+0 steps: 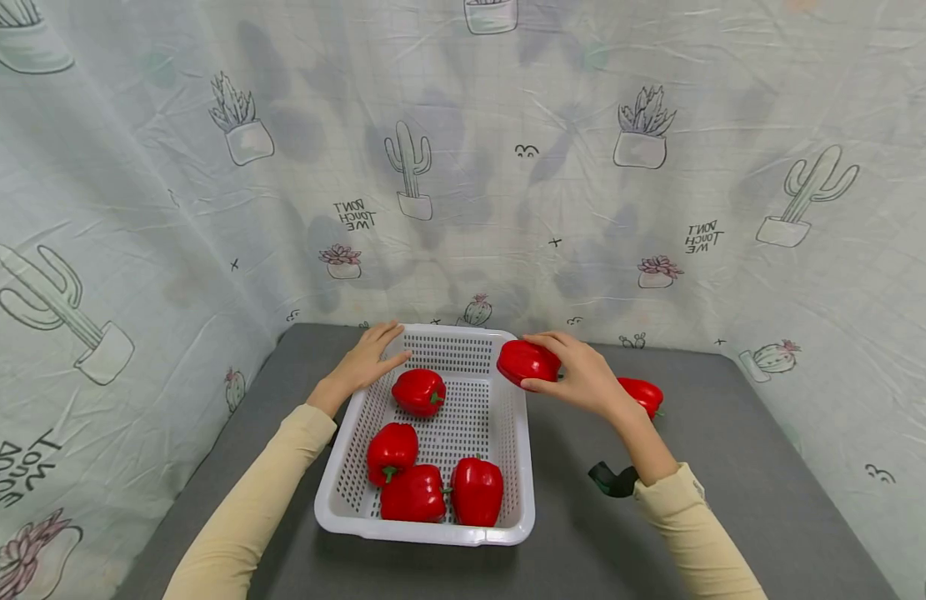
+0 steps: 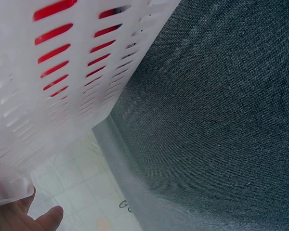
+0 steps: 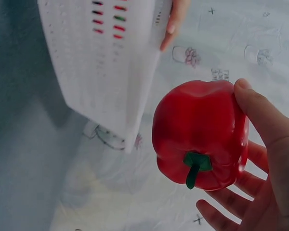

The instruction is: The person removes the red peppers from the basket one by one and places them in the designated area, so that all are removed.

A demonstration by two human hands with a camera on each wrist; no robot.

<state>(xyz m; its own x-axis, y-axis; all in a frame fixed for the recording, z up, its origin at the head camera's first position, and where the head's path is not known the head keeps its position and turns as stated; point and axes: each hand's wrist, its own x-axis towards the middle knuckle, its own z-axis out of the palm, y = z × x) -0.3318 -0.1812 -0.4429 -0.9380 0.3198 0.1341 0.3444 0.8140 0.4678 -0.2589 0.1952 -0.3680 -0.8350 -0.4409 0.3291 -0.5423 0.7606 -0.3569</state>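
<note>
We start with the grey cloth-covered table, hemmed in by a backdrop of cactus-print fabric. On the table sits a white slotted plastic basket, and inside it lie four red bell peppers: one toward the far left, one at mid-left, and two side by side against the near wall.

Our left hand rests on the basket's far left corner, fingers straight and laid along the rim, steadying it rather than gripping. The left wrist view shows only the basket wall with red behind the slots, plus a sliver of the hand at the bottom edge.

Our right hand holds a fifth red bell pepper just over the basket's far right corner, thumb on one side and fingers curled round the other; the right wrist view shows its green stem pointing back toward the palm. A sixth pepper lies on the table just behind that hand, partly hidden by it.

We judge the step in hand to be carrying this pepper over the rim. The next move calls for bringing it left and down into the open floor at the far right of the basket, clear of the peppers already there, and loosening the fingers only once it is low.
</note>
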